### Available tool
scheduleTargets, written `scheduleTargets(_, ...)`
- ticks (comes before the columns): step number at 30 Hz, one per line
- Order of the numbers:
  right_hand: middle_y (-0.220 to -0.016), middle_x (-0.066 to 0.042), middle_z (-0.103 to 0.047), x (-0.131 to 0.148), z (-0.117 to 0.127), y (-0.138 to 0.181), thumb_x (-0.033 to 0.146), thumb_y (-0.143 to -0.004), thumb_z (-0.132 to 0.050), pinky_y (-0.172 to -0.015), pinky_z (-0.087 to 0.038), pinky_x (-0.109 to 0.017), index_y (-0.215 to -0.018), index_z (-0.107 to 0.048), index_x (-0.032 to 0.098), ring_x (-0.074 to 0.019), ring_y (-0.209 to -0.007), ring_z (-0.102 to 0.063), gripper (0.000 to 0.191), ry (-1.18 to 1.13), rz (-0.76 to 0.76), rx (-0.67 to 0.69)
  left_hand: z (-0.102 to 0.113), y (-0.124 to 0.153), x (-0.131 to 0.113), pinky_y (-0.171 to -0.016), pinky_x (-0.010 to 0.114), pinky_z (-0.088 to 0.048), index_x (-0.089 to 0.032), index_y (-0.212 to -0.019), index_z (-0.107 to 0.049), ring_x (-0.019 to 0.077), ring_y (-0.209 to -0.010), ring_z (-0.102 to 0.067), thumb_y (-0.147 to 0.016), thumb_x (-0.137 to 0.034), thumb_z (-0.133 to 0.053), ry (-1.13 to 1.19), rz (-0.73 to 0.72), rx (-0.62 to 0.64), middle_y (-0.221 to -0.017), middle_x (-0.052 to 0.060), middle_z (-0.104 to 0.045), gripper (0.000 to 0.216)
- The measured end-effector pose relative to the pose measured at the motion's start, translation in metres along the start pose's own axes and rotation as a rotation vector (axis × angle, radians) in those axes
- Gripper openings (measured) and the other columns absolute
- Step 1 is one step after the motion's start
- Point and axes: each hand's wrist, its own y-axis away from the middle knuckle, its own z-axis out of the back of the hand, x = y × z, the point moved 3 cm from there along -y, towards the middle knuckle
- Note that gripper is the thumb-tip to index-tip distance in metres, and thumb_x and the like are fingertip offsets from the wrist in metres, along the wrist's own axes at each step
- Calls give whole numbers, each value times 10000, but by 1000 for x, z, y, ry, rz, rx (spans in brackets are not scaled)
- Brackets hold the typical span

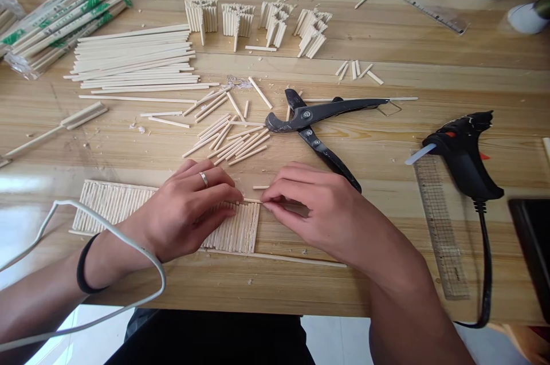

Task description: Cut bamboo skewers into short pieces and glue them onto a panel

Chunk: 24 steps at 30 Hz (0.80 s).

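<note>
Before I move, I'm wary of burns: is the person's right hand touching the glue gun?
Apart: the head view shows a wide stretch of tabletop between the right hand and the glue gun.

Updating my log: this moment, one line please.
left hand: on stick panel; right hand: at panel's far edge; glue gun: unheld

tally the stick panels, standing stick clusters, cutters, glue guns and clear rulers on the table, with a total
Stick panel: 1
Standing stick clusters: 4
Black cutter: 1
Glue gun: 1
Clear rulers: 2
Total: 9
</note>
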Motion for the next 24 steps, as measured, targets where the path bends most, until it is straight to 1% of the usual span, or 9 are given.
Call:
scheduleTargets(12,-834,-48,-683,0,-2,0,77,-983,-637,-738,-478,-329,-873,-749,118,-194,-792,-624,162,15,5,0,-1,1,0,-874,367,-463,-163,-1124,-692,209,-946,-641,-1031,-130,-612,5,-1,4,-1056,73,-729,127)
scheduleTargets(24,-856,-49,-693,-1,-1,1,67,-971,-660,-766,-498,-334,-886,-751,124,-202,-818,-646,137,25,7,3,0,0,0,-862,360,-457,-158,-1117,-699,215,-959,-645,-1035,-134,-606,27,29,22,-1062,79,-721,126)
